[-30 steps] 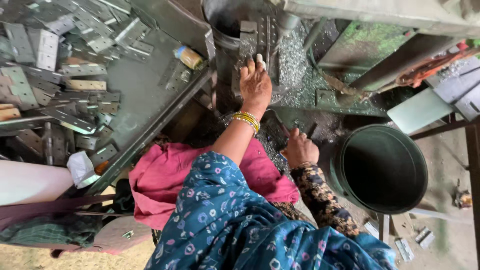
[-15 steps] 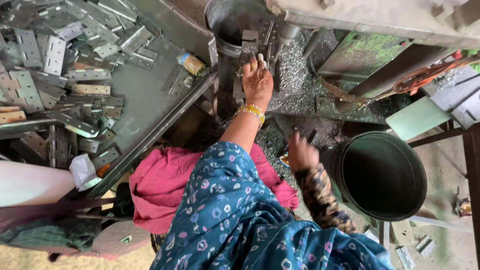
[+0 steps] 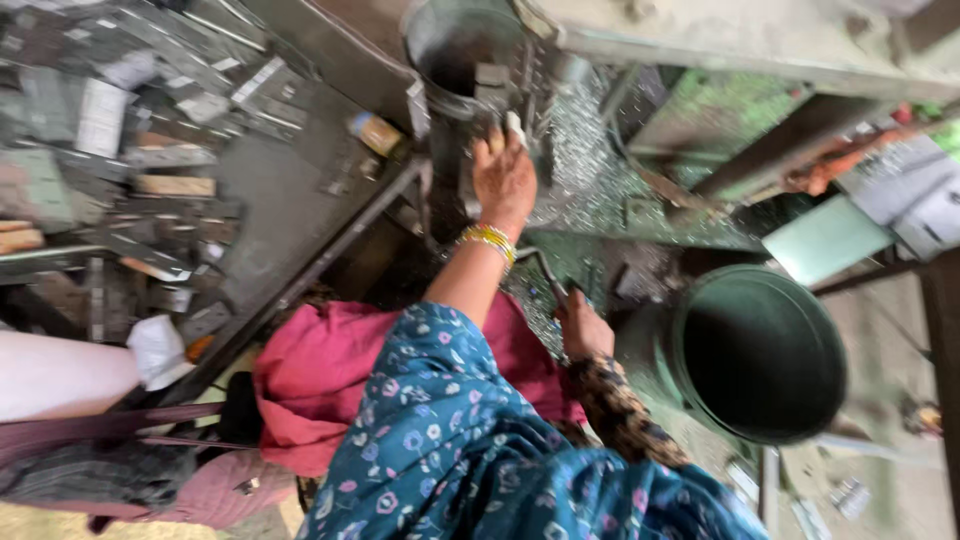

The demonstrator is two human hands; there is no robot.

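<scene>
Head view, looking steeply down: nearest me is a blue floral sleeve point(image 3: 440, 450) and a pink cloth point(image 3: 330, 390) bunched over the lap. My right hand point(image 3: 582, 328) sits low, just beside the rim of a large dark green bucket point(image 3: 760, 355); it is curled around what looks like a thin metal rod or handle, though blur keeps me from being sure what it grips. My left hand point(image 3: 505, 180), with yellow bangles point(image 3: 487, 240) at the wrist, reaches farther up, fingers pressed closed on a small pale piece point(image 3: 514, 124) held against the grey metal press point(image 3: 480, 60), seemingly to steady it at the tool. To the left, a dark table point(image 3: 280, 190) carries heaps of flat metal brackets point(image 3: 100, 110), kept within arm's reach. Bright metal shavings point(image 3: 585, 160) litter the machine bed beyond. The table's edge rail and the bucket crowd the lap on both sides.
</scene>
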